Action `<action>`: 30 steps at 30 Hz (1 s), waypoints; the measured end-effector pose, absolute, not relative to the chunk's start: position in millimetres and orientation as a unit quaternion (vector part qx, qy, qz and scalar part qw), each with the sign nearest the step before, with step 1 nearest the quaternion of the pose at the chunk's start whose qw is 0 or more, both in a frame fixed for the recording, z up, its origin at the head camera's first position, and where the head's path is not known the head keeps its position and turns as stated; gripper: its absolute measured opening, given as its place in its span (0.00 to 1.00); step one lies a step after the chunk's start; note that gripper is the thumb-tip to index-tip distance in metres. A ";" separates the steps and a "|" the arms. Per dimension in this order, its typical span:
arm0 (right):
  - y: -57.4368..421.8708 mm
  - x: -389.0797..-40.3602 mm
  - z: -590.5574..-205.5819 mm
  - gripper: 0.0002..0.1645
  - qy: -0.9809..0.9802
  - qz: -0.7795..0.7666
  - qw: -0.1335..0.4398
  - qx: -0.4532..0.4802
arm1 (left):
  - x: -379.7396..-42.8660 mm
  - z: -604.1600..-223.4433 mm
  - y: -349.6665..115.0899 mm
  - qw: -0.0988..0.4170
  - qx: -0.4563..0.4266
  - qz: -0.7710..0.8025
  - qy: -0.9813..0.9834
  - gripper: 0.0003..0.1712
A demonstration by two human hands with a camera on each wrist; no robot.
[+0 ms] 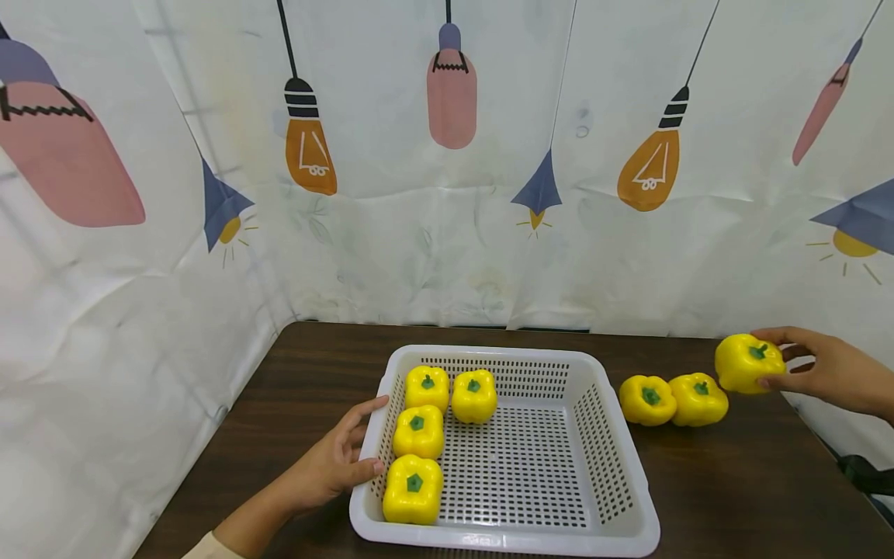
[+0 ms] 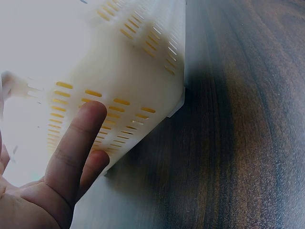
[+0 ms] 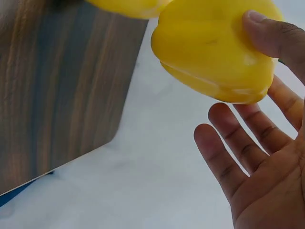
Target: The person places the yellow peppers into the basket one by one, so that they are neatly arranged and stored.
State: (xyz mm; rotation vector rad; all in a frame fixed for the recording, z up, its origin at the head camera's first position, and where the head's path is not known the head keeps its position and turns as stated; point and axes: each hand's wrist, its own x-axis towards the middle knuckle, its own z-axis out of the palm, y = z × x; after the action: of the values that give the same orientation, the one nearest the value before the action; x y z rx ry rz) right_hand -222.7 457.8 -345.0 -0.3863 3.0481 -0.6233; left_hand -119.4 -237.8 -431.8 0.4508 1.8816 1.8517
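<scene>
My right hand [image 1: 831,371] holds a yellow bell pepper [image 1: 742,363] between thumb and fingers, raised at the table's right edge. In the right wrist view the thumb presses the side of this bell pepper [image 3: 214,47], while the lower fingers are spread apart from it. My left hand [image 1: 335,458] rests against the left side of a white perforated plastic basket [image 1: 517,466]. Straight fingers [image 2: 78,143] touch its slotted outer wall in the left wrist view. Inside the basket, three bell peppers [image 1: 419,432] line the left wall, and another [image 1: 474,396] sits beside the farthest one.
Two more yellow bell peppers [image 1: 648,401] [image 1: 698,400] lie side by side on the dark wood table [image 1: 726,497], just right of the basket. A white curtain [image 1: 433,256] printed with lamps hangs behind and to the left. A black object [image 1: 866,475] shows at the right edge.
</scene>
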 end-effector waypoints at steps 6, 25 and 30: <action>441.9 -220.6 -334.6 0.49 0.970 -0.204 0.008 -0.131 | -119.1 -431.9 -237.9 0.229 0.167 0.673 0.683 0.50; 382.8 -210.7 -308.0 0.48 0.957 -0.221 0.004 -0.189 | -118.5 -430.3 -237.5 0.226 0.168 0.669 0.688 0.50; 368.0 -208.0 -303.8 0.48 0.949 -0.235 0.000 -0.211 | -118.9 -431.5 -237.7 0.228 0.167 0.673 0.683 0.50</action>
State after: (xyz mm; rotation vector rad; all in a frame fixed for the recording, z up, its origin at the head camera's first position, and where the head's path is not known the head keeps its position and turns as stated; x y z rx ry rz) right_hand -208.0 368.0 -303.8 -0.6640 2.9799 -0.7384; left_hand -118.9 -237.7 -431.5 0.4593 1.8820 1.8542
